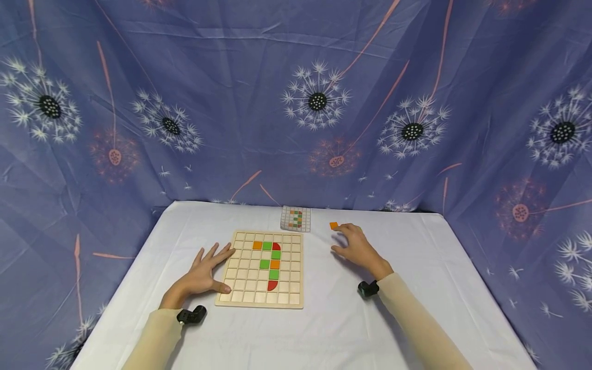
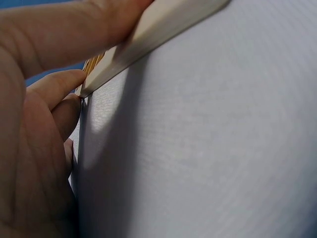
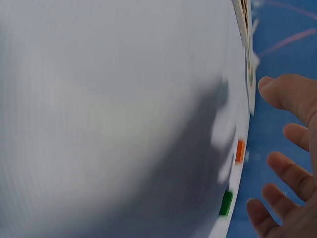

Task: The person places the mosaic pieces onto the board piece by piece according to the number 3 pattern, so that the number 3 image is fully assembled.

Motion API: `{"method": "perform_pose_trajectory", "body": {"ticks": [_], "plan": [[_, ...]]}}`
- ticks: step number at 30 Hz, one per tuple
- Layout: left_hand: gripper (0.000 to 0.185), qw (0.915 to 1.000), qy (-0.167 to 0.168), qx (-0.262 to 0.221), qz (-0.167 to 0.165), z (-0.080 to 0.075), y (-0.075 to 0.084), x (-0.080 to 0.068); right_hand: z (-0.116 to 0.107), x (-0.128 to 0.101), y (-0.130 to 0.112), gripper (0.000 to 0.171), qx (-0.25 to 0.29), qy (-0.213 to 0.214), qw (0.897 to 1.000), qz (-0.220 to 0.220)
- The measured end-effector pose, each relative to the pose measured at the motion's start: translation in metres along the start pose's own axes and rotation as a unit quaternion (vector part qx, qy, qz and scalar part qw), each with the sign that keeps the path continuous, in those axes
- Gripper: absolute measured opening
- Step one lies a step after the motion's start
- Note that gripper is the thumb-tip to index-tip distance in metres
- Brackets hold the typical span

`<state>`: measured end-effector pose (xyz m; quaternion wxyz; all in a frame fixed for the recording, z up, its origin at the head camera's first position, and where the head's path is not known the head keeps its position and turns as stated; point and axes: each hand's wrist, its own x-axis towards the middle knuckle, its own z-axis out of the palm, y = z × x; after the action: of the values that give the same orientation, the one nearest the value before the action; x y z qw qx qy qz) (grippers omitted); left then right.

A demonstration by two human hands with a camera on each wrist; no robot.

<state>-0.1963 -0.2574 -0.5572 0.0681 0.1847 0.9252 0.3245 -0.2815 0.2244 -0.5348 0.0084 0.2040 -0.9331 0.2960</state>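
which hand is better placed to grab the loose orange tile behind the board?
Right. The right hand hovers open with fingertips beside the orange tile. The left hand lies flat against the wooden board at its left edge, across the board from the tile.

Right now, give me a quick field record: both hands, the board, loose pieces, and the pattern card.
left hand: open, fingers spread flat against the left edge of the wooden grid board
right hand: open, fingers loosely bent, just short of the orange tile, not gripping it
board contents: orange, green and red tiles forming a hooked column
loose pieces: the orange tile beyond the right fingertips; a green tile shows only in the right wrist view
pattern card: beyond the board's far edge
surface: white table
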Motion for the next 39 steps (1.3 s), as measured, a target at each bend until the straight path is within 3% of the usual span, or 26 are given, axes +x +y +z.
{"method": "perform_pose_trajectory", "body": {"ticks": [13, 21, 39], "plan": [[0.116, 1.0, -0.001, -0.003, 0.0, -0.001, 0.003, 0.001, -0.013, 0.003, 0.056, 0.069, 0.049, 0.05, 0.994, 0.082], [0.116, 1.0, 0.001, 0.0, 0.0, -0.001, 0.003, 0.001, -0.012, 0.005, 0.059, 0.064, 0.051, 0.053, 0.993, 0.094], [0.116, 1.0, 0.004, 0.006, -0.006, 0.0, 0.002, 0.001, -0.008, 0.009, 0.055, 0.034, 0.059, 0.062, 0.991, 0.1]]}}
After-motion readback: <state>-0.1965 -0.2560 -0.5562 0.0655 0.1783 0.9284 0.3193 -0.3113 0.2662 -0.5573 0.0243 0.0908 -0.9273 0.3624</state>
